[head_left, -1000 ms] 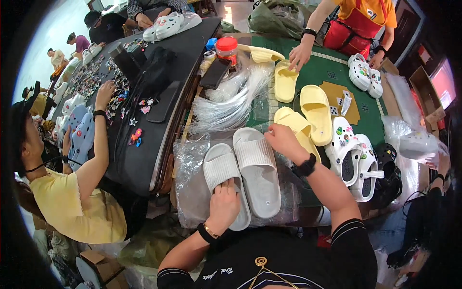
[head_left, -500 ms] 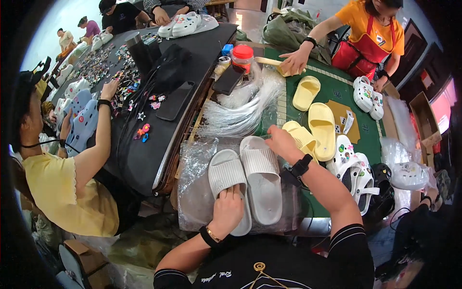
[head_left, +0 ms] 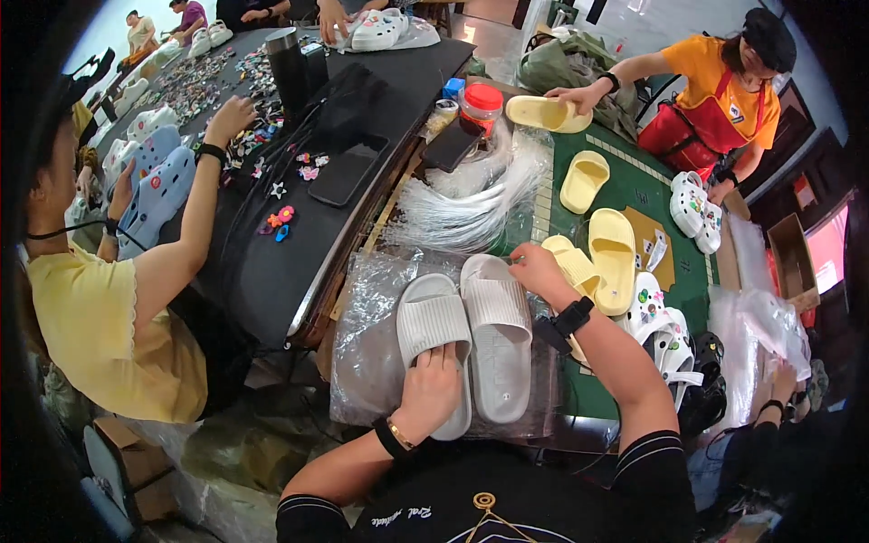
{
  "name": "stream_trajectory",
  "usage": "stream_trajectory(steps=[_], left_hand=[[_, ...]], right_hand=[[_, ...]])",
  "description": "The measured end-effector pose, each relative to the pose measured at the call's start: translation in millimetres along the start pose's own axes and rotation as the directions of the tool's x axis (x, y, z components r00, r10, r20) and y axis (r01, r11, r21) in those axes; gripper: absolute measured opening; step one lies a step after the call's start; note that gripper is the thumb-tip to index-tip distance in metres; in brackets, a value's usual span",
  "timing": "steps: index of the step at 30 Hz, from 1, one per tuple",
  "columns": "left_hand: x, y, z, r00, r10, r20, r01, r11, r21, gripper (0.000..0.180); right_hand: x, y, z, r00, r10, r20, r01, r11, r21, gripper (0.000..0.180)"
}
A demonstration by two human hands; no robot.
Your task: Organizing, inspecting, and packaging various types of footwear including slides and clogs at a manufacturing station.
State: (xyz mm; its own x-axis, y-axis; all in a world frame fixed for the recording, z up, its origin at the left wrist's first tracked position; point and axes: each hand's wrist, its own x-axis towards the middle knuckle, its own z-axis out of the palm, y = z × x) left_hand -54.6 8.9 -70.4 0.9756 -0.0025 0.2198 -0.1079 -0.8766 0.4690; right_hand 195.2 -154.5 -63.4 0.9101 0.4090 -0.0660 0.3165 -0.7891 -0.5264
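Head view: grey slippers (head_left: 471,330) side by side under both hands (head_left: 433,389)

Bright, even indoor light, strong fisheye bend.
Daylight glows at the top edge; plastic sheet (head_left: 380,353) glints; shadows are soft; corners go black; centre sharp, rim slightly smeared.
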Motion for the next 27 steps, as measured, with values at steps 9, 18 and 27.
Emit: stream_trajectory(steps=[9,18,27], left_hand=[[-1,1,0,1.0,0.012,-0.016,-0.012,1.0,0.002,0.053],[5,-6,0,0.997,0.011,-0.077,-0.01,1.0,0.015,0.045],[5,9,15,0.99,-0.119,0.071,0.112,0.989,0.094,0.043]], right_hand=[[-1,-17,-3,0.992,-0.12,-0.043,0.127,0.965,0.23,0.02],[8,-86,8,0.821,-0.504,0.269,0.516,0.856,0.029,0.022],[-2,-89,13,0.814,-0.474,0.335,0.555,0.804,-0.211,0.018]])
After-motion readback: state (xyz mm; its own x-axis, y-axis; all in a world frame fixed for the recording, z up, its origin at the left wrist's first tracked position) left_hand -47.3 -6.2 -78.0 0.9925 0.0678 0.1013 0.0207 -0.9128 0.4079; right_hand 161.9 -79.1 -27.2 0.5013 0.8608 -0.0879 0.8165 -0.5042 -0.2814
